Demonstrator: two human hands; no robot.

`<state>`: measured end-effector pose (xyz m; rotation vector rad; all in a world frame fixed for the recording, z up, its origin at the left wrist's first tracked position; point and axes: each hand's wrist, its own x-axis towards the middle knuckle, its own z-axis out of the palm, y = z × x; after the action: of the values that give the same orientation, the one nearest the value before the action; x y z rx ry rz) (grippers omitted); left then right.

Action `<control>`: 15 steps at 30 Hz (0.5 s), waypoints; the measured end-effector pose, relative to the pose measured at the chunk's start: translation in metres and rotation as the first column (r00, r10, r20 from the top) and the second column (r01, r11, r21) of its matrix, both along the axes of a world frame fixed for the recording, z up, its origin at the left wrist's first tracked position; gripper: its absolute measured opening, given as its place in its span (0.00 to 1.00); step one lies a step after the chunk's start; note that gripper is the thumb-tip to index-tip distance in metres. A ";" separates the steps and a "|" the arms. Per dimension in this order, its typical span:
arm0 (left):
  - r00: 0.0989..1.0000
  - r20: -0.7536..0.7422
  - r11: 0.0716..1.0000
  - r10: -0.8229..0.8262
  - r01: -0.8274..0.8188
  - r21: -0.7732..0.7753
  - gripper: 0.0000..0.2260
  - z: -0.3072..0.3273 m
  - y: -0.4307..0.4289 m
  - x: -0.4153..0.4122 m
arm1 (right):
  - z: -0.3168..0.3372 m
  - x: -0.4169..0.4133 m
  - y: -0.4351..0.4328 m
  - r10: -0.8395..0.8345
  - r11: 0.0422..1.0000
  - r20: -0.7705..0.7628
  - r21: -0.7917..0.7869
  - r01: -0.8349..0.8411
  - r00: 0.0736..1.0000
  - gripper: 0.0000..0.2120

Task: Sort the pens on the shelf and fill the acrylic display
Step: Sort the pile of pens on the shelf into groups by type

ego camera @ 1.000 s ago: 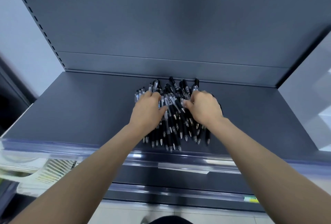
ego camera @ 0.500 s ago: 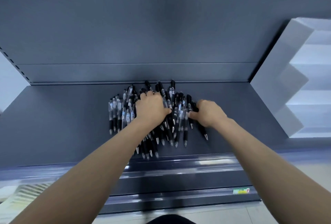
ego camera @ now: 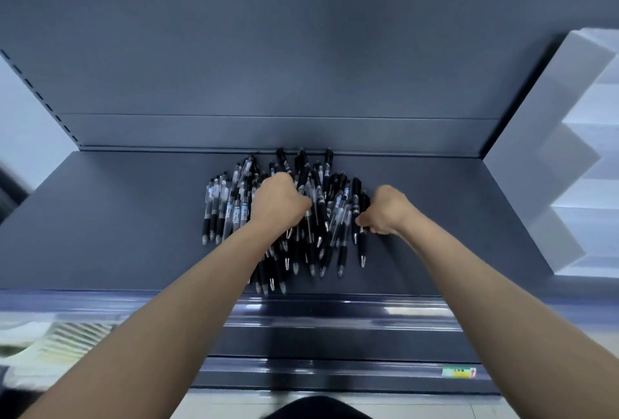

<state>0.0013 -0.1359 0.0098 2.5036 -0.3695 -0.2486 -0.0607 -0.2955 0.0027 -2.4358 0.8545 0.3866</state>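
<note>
**Hands apart on the pens**

A second ago both hands sat close together on a tight heap. Half a second ago they had parted, and they keep that spacing. The left hand (ego camera: 279,202) showed its fingers over the pile then; now they curl under, knuckles up, buried among the pens (ego camera: 231,214). Whether they grip any I cannot tell. The right hand (ego camera: 387,211) stays at the pile's right edge, thumb and fingers pinching a pen there.

The pens lie in a loose heap at the middle of the dark grey shelf (ego camera: 117,224), the far ends touching the back panel (ego camera: 301,134). Most point their tips toward the person. Those on the left lie side by side in a near row, with clear barrels, black grips and pale labels. Those in the middle and on the right cross one another, mostly black with silver tips. A white stepped block (ego camera: 522,184) stands at the shelf's right end
</note>
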 end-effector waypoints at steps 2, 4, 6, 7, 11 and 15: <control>1.000 -0.020 1.000 0.004 -0.005 -0.028 0.10 -0.001 0.001 0.000 | -0.001 0.002 -0.002 -0.026 0.999 -0.022 0.044 0.027 0.999 0.15; 0.999 -0.046 0.997 0.003 -0.007 -0.077 0.08 -0.002 0.001 -0.002 | -0.004 0.002 -0.005 -0.056 0.995 -0.009 0.085 0.057 0.998 0.16; 0.999 -0.054 0.993 0.002 -0.008 -0.114 0.06 -0.001 0.000 -0.006 | -0.008 0.002 -0.007 -0.086 0.989 0.042 0.127 0.080 0.995 0.14; 0.998 -0.056 0.991 0.003 -0.010 -0.133 0.05 0.000 0.000 -0.008 | -0.009 0.001 -0.008 -0.093 0.986 0.052 0.143 0.085 0.994 0.14; 0.999 -0.041 0.979 0.015 -0.023 -0.203 0.05 0.002 -0.001 -0.013 | -0.010 0.001 -0.010 -0.112 0.975 0.068 0.200 0.096 0.991 0.13; 1.000 -0.021 0.974 0.013 -0.017 -0.227 0.07 0.001 0.001 -0.014 | -0.009 -0.003 -0.010 -0.182 0.951 0.097 0.272 0.150 0.979 0.10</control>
<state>-0.0127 -0.1353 0.0113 2.2768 -0.3503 -0.2118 -0.0641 -0.3056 -0.0058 -2.1027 0.8871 0.2681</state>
